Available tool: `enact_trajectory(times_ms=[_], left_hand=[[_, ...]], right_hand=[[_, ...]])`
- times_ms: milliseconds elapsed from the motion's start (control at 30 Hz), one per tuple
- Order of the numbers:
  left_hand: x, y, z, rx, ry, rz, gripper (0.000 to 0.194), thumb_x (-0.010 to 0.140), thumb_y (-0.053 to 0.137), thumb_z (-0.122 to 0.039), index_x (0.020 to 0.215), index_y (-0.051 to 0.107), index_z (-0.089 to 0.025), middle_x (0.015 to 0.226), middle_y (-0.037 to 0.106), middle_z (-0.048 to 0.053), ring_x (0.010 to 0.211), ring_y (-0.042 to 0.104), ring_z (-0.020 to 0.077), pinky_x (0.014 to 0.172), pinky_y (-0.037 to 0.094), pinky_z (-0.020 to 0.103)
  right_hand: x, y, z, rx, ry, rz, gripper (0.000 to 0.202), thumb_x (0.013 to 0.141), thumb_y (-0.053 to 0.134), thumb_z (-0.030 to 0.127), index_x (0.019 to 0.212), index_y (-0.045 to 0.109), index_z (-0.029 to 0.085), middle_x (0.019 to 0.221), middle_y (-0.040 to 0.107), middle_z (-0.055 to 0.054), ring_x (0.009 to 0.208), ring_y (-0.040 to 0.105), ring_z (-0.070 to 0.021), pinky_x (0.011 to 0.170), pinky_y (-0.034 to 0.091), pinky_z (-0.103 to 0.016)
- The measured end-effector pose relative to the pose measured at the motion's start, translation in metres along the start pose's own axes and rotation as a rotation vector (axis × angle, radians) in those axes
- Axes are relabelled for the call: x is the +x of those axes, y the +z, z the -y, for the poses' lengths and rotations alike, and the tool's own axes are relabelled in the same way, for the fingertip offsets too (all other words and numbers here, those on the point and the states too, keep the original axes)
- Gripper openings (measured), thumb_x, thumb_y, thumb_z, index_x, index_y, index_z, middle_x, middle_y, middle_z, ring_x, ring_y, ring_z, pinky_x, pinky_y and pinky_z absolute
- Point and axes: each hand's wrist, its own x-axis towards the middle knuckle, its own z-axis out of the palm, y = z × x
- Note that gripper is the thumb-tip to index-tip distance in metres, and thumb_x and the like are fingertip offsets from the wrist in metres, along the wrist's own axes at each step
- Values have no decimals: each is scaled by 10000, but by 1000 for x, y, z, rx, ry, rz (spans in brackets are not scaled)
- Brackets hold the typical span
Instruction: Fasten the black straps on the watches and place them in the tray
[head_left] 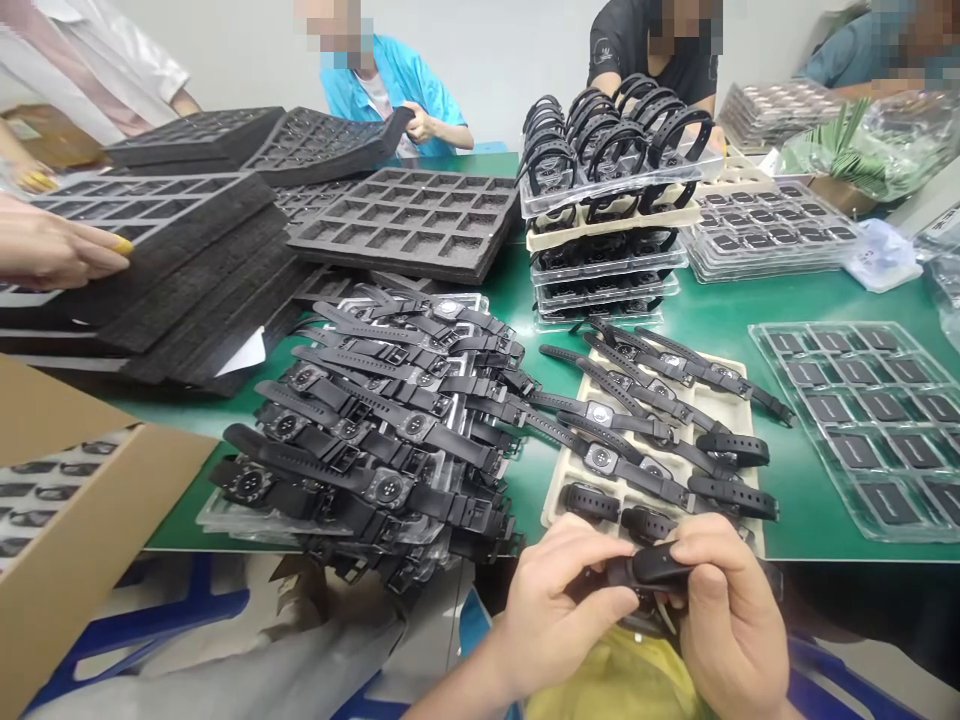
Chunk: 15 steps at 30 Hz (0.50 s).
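Note:
Both hands meet at the table's front edge around one black smartwatch (pixel 660 568). My left hand (pixel 559 600) pinches its strap between thumb and fingers. From the other side my right hand (pixel 731 600) grips it, with fingers curled; part of the watch is hidden behind them. Just beyond lies a cream tray (pixel 559 490) with several black watches, some stretched flat with the sensor side up, others with straps curled. To the left, a heap of black watches (pixel 390 485) lies spread over stacked clear trays.
Stacked clear and cream trays of looped watches (pixel 611 200) stand behind. At right lies a clear tray of dark square pieces (pixel 892 405). Black foam trays (pixel 412 215) fill the back left, near a cardboard box (pixel 150 500). Co-workers sit or stand opposite; one person's hand (pixel 60 240) touches the foam.

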Motion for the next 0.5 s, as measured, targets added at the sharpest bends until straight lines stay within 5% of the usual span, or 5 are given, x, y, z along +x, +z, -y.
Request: enact_trajectory(times_ms=[333, 500], left_hand=[[-5, -2, 7, 64, -51, -13, 292, 997, 700, -404, 1156, 789, -176, 902, 786, 98, 841, 700, 211, 763, 582, 316], [-3, 0, 4, 73, -59, 8, 291, 978, 731, -396, 1160, 787, -175, 949, 802, 102, 867, 704, 213, 788, 579, 316]], right_hand=[[26, -15, 10, -253, -180, 359, 201, 1087, 530, 246, 1146, 722, 258, 933, 639, -37, 754, 666, -152, 647, 584, -228], [26, -14, 11, -372, -253, 254, 209, 1060, 580, 188, 1211, 714, 241, 1043, 742, -50, 933, 751, -152, 849, 612, -182]])
